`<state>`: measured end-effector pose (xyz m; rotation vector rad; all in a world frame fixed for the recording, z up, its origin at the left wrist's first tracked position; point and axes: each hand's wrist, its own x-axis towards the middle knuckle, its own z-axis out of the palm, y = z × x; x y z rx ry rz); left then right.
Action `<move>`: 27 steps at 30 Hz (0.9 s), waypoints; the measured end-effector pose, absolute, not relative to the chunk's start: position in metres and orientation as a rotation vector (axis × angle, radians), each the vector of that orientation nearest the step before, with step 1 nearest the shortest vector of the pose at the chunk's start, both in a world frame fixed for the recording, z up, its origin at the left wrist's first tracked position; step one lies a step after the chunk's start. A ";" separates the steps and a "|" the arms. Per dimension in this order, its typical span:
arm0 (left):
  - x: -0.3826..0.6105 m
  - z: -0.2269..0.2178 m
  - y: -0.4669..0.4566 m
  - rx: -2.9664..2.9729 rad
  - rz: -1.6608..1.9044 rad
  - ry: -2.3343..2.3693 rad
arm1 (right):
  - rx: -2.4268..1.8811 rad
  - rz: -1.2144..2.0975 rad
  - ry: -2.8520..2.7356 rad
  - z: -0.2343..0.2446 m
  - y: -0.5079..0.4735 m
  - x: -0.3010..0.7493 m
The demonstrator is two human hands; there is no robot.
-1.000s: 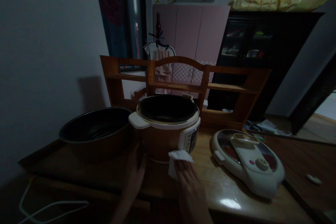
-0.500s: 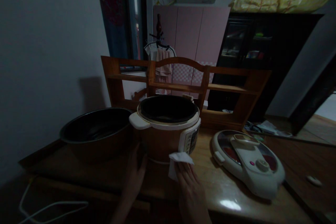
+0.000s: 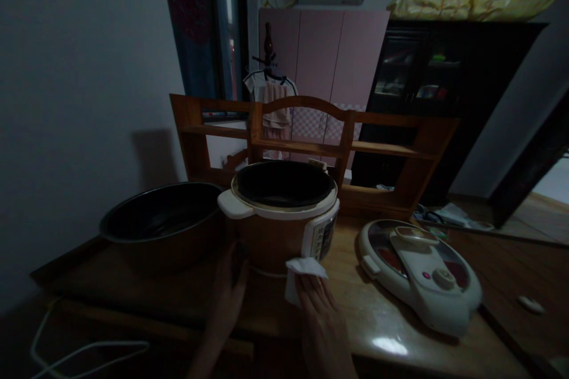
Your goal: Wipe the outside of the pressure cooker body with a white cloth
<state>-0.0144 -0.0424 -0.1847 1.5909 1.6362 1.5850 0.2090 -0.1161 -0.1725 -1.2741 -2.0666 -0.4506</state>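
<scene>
An electric pressure cooker (image 3: 271, 240) stands lidless on the wooden desk, its dark inside showing and a control panel (image 3: 320, 238) on its right front. My right hand (image 3: 322, 314) presses a folded white tissue (image 3: 304, 266) against the lower front of the cooker, below the panel. At the cooker's lower left is my left hand (image 3: 229, 284), thumb and fingers apart; its fingertips are in shadow and seem to touch the side. The cooker's cream lid (image 3: 427, 284) lies on the desk to the right. To the left sits a large dark pot (image 3: 164, 243).
A low wooden shelf rack (image 3: 302, 145) rises behind the cooker. A white cord (image 3: 102, 343) loops near the front left. Further right, a small white object (image 3: 530, 305) lies on a brown surface. The wall (image 3: 80, 100) borders the left side.
My left hand has shifted slightly, its fingertips a little higher along the cooker's side. The right hand and tissue look almost unmoved.
</scene>
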 end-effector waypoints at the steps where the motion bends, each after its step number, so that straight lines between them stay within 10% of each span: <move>1: -0.014 -0.185 -0.042 1.585 1.580 1.643 | -1.276 -0.441 -2.071 -0.173 -0.116 0.209; 27: -0.013 -0.183 -0.043 1.603 1.589 1.638 | -1.278 -0.409 -2.093 -0.173 -0.117 0.207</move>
